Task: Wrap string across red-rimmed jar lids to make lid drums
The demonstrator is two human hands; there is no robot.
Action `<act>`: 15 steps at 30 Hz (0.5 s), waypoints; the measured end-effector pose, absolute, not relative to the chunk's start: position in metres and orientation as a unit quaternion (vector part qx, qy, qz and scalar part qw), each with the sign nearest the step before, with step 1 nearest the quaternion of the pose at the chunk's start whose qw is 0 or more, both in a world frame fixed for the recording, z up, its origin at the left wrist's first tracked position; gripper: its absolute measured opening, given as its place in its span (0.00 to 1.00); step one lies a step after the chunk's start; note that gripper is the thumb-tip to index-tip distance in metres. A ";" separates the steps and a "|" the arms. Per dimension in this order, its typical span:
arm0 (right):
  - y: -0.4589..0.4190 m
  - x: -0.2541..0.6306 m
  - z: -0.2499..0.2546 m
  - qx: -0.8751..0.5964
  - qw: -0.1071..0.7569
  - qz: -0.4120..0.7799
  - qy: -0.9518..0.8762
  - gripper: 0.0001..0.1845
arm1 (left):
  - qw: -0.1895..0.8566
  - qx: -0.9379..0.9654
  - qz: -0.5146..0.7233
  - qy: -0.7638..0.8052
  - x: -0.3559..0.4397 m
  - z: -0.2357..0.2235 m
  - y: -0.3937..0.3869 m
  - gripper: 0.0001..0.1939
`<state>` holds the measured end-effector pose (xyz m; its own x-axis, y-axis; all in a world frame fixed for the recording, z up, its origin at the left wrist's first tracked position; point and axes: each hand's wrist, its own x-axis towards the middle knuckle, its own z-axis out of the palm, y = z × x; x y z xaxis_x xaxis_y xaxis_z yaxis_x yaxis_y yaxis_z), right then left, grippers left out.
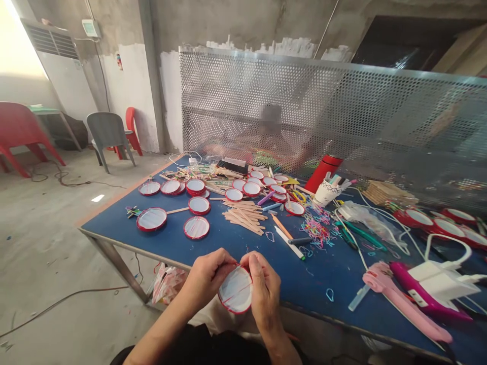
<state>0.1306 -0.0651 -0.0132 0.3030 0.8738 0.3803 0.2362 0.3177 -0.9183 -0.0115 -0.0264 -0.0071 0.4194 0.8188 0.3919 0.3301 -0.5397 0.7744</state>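
Observation:
In the head view, a small red-rimmed white disc (236, 290), like a little drum, is held tilted in front of my body at the table's near edge. My left hand (211, 271) pinches its upper left rim. On the upper right side, my right hand (263, 284) grips the rim, thumb and fingers closed. A thin reddish line crosses the disc's face. Whatever is between the fingertips at the top is too small to make out. Beyond my hands lie a similar disc (197, 228), a pile of wooden sticks (245, 216) and a white marker (289, 242).
More red-rimmed discs (151, 219) cover the blue table (160, 251). Colourful rubber bands (318, 225) lie near a pen cup (327, 192) and red bottle (323, 172). At right are a pink glue gun (407, 304) and power strip (429, 299). A perforated metal panel (236, 91) stands behind.

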 end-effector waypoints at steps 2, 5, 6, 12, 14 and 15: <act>-0.065 0.129 -0.015 -0.532 0.614 0.252 -0.526 0.24 | 0.300 0.785 0.398 0.368 -0.011 -0.007 -0.029 0.09; -0.065 0.128 -0.018 -0.541 0.615 0.235 -0.523 0.24 | 0.286 0.788 0.402 0.368 -0.011 -0.007 -0.031 0.10; -0.064 0.128 -0.019 -0.542 0.617 0.227 -0.524 0.24 | 0.282 0.790 0.403 0.367 -0.011 -0.007 -0.032 0.10; -0.064 0.125 -0.021 -0.550 0.627 0.191 -0.517 0.26 | 0.270 0.795 0.399 0.369 -0.012 -0.007 -0.032 0.10; -0.063 0.124 -0.022 -0.552 0.634 0.195 -0.506 0.26 | 0.269 0.795 0.396 0.372 -0.012 -0.008 -0.032 0.10; -0.063 0.124 -0.022 -0.550 0.640 0.195 -0.500 0.26 | 0.269 0.794 0.396 0.375 -0.012 -0.008 -0.031 0.10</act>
